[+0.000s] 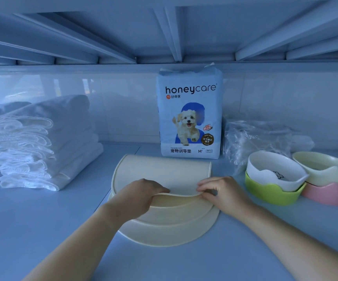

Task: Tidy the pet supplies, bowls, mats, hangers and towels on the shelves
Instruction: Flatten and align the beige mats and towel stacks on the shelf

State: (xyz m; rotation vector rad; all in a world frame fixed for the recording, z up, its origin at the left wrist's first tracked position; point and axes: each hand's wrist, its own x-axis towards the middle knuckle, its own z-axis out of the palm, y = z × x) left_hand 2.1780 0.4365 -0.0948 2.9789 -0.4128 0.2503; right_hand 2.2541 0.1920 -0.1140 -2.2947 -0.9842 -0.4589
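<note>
The left hand [141, 196] and the right hand [224, 192] both hold the near edge of a cream rounded flexible mat [162, 171] in the middle of the pale blue shelf [42, 230]. The left hand's fingers curl over that edge, while the right hand pinches it between thumb and fingertips. The edge rises in a shallow arch between the two hands. This mat lies on top of the lower cream mats [164, 230], whose rounded rims step out toward the viewer. Just behind the mats, a light blue plastic pack of training pads [189, 118], printed with a puppy, stands upright against the tiled back wall. To the left sits a tall stack of folded white towels [42, 142]. To the right of the pack lies a crumpled clear plastic bag [253, 136]. In front of the bag, a white ceramic bowl [273, 171] is nested tilted in a lime green scalloped bowl [269, 193]. Beside them, a cream bowl [324, 169] sits in a pink scalloped bowl [326, 194].
</note>
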